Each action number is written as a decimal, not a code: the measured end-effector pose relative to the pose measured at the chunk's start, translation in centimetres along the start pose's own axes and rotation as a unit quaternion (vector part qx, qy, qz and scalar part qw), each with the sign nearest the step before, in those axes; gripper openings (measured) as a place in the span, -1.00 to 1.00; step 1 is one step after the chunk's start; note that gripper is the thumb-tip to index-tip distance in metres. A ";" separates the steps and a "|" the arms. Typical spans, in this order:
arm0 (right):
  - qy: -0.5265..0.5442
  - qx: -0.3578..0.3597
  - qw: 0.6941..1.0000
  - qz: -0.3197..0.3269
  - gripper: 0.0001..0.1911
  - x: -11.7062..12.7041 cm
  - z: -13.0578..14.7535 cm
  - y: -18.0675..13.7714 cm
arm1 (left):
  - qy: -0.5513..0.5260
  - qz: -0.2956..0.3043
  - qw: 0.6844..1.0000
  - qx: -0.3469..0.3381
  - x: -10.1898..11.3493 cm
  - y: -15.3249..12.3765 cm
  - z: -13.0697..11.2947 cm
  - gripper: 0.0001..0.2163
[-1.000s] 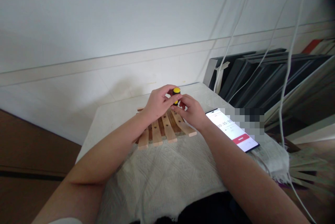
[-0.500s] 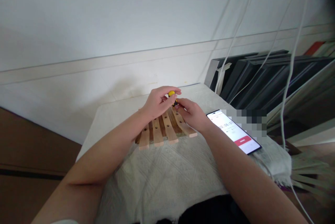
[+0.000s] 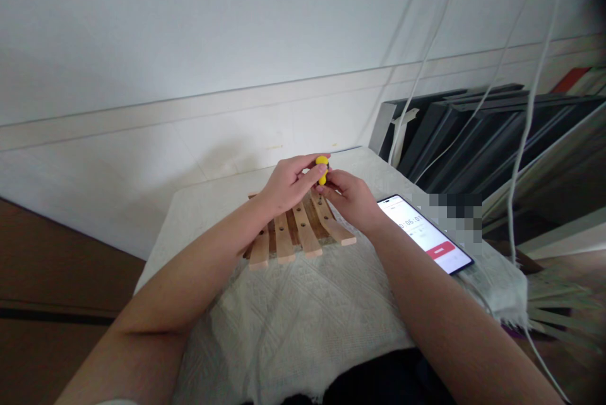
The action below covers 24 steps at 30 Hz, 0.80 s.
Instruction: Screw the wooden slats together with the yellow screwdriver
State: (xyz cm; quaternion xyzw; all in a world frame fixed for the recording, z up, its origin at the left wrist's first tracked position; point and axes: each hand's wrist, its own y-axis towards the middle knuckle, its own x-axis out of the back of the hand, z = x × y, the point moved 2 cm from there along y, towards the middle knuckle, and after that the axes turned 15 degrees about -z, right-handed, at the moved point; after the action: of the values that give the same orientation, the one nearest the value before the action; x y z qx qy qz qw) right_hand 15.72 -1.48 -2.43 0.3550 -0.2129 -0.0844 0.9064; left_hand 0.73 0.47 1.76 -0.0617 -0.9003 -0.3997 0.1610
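Observation:
My left hand is wrapped around the yellow-and-black handle of a small screwdriver. The handle stands nearly upright, its rounded yellow top showing above the thumb. Close against its lower end, my right hand pinches with thumb and fingers around the shaft, which they mostly hide. Below both hands lies a slatted wooden piece: several pale curved slats with dark holes across darker wooden strips. The screwdriver's tip points down at the rightmost slat, near a hole; exact contact is hard to see. My left hand and forearm cover the piece's far left part.
A light woven cloth covers the table. To the right lies a phone with its screen lit. White cables hang at the right, before dark flat panels leaning by the wall.
The screwdriver handle has shifted slightly right and stands more upright, showing more yellow. My left fingers have turned with it. My right hand stays by its lower end; the wooden piece keeps its place.

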 end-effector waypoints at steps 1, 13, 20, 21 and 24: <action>-0.003 0.003 1.000 0.001 -0.87 0.1 0.0 0.0 | -0.005 0.006 1.000 -0.004 0.0 -0.1 0.1 -0.64; -0.007 -0.023 1.000 0.019 -0.81 0.3 0.0 0.1 | -0.020 0.011 1.000 0.007 -0.6 0.3 0.3 -0.71; -0.009 -0.011 1.000 0.018 -0.83 0.2 -0.1 0.0 | 0.002 0.010 1.000 -0.012 -0.6 0.2 0.5 -0.69; -0.008 -0.008 1.000 0.017 -0.83 0.2 -0.1 0.0 | 0.004 0.009 1.000 -0.012 -0.6 0.2 0.6 -0.69; -0.005 -0.008 1.000 0.019 -0.83 0.2 -0.1 0.0 | 0.000 0.010 1.000 -0.006 -0.7 0.2 0.6 -0.69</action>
State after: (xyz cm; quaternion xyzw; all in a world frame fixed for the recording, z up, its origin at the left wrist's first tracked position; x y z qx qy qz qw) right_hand 15.92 -1.42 -2.46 0.3430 -0.2239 -0.0707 0.9095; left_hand 1.26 1.04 1.28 -0.0719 -0.8970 -0.4039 0.1647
